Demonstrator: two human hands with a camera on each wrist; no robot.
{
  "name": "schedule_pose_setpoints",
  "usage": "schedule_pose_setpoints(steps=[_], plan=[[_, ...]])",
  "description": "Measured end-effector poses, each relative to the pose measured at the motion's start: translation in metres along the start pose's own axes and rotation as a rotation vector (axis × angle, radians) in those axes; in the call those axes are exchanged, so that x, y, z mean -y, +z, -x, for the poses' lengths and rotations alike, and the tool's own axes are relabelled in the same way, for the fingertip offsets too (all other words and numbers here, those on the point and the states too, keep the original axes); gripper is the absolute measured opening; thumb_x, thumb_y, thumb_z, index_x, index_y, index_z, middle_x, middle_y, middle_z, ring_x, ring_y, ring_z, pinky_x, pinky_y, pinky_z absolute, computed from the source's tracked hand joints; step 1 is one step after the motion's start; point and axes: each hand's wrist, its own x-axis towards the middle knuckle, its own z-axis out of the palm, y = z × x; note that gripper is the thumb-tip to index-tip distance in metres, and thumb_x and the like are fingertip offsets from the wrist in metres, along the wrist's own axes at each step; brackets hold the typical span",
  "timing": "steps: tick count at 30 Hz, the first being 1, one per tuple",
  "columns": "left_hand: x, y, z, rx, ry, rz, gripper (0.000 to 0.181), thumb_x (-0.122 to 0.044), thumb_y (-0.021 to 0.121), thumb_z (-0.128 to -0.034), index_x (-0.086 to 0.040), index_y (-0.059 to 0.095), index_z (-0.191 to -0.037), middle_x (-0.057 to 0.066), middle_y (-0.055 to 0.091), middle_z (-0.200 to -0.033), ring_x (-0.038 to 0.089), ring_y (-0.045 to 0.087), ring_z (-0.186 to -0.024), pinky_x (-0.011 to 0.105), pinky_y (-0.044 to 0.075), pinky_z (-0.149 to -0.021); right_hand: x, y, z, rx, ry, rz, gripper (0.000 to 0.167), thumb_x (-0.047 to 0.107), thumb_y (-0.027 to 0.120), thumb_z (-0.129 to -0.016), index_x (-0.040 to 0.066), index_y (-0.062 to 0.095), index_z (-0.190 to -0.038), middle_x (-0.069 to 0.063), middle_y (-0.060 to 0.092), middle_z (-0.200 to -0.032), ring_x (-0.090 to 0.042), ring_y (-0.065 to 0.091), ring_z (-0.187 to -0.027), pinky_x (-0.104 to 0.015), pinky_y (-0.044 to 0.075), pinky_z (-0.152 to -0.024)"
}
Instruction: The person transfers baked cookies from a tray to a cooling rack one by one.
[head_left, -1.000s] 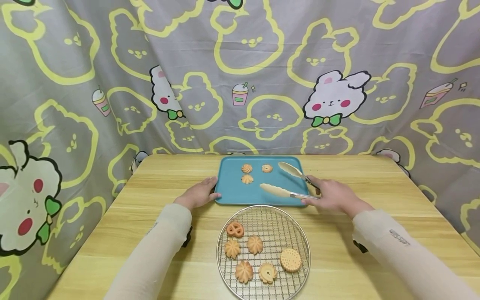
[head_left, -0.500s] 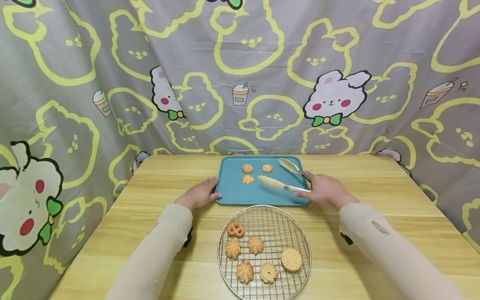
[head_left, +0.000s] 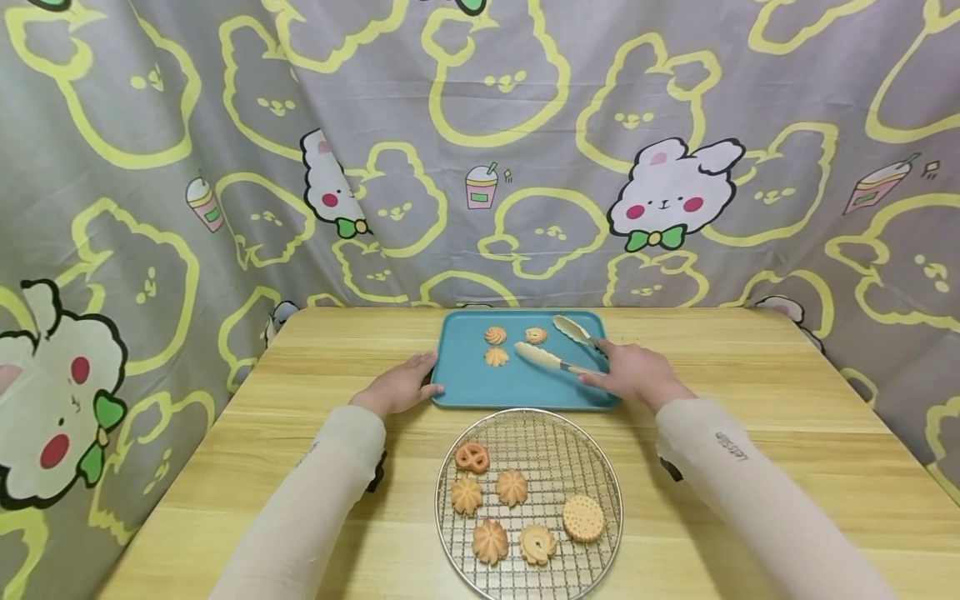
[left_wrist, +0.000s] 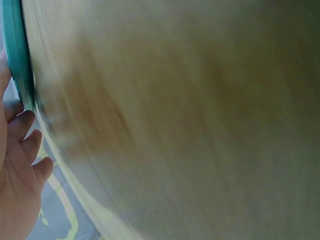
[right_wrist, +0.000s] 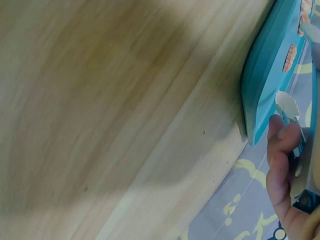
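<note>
A blue tray (head_left: 525,390) lies near the back of the table with 3 cookies on it: a swirled cookie (head_left: 495,335), a flower-shaped cookie (head_left: 497,357) and a round cookie (head_left: 536,335). My left hand (head_left: 397,385) holds the tray's left edge, its thumb over the rim. At the tray's right side, my right hand (head_left: 637,373) grips a pair of tongs (head_left: 542,357) by the handles. The pale, scalloped tips stand apart over the tray, with nothing between them. In the right wrist view, fingers (right_wrist: 281,172) curl round the tongs.
In front of the tray stands a round wire rack (head_left: 558,450) bearing several cookies, among them a pretzel-shaped cookie (head_left: 472,457) and a dotted round biscuit (head_left: 582,518). A patterned curtain (head_left: 480,242) hangs behind the wooden table (head_left: 300,367).
My right hand has moved left and slightly away from me, bringing the tongs' near tip close to the cookies on the tray. My left hand stays where it was.
</note>
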Motion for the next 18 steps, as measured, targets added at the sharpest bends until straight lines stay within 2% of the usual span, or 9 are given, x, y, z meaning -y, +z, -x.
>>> schedule_pose_setpoints(steps=[2,7,10,15,18], plan=[[0.0002,0.0001,0.0,-0.003,0.003,-0.001,0.074,-0.045,0.046,-0.0993,-0.004,0.015,-0.153,0.015,0.016,-0.156,0.032,0.014,-0.142,0.046,0.017,-0.114,0.0022,0.0005,-0.0013,0.01,0.008,-0.003,0.093,0.068,0.054,-0.084,0.005,0.032,-0.149,-0.023,0.064,-0.106,-0.025,0.057,-0.071,-0.035,0.043,-0.047],[0.0001,-0.0001,0.0,-0.007,0.007,0.002,0.073,-0.044,0.046,-0.0995,-0.004,0.015,-0.153,0.015,0.017,-0.156,0.033,0.014,-0.142,0.047,0.017,-0.114,0.0061,0.0012,-0.0034,0.007,0.016,-0.006,0.089,0.066,0.054,-0.086,0.008,0.033,-0.149,-0.026,0.062,-0.111,-0.023,0.055,-0.067,-0.035,0.041,-0.045],[-0.0002,-0.0001,0.0001,-0.003,0.004,0.002,0.074,-0.044,0.046,-0.0994,-0.004,0.015,-0.153,0.014,0.017,-0.156,0.032,0.013,-0.142,0.047,0.017,-0.114,0.0073,0.0019,-0.0049,-0.001,0.021,0.001,0.086,0.065,0.053,-0.087,0.008,0.034,-0.149,-0.027,0.061,-0.113,-0.025,0.057,-0.07,-0.035,0.043,-0.046],[-0.0001,-0.0001,0.0004,-0.001,-0.006,0.006,0.074,-0.045,0.046,-0.0993,-0.005,0.015,-0.153,0.014,0.016,-0.157,0.032,0.013,-0.143,0.047,0.018,-0.114,0.0091,0.0024,-0.0055,-0.025,0.023,0.016,0.083,0.062,0.055,-0.088,0.007,0.037,-0.147,-0.029,0.059,-0.118,-0.034,0.062,-0.084,-0.041,0.048,-0.052],[0.0002,0.0,0.0004,-0.002,-0.006,0.006,0.074,-0.045,0.046,-0.0993,-0.005,0.015,-0.153,0.014,0.016,-0.157,0.032,0.013,-0.143,0.047,0.018,-0.114,0.0101,0.0025,-0.0056,-0.028,0.018,0.014,0.081,0.06,0.056,-0.088,0.007,0.038,-0.147,-0.029,0.059,-0.118,-0.036,0.062,-0.085,-0.043,0.05,-0.055]])
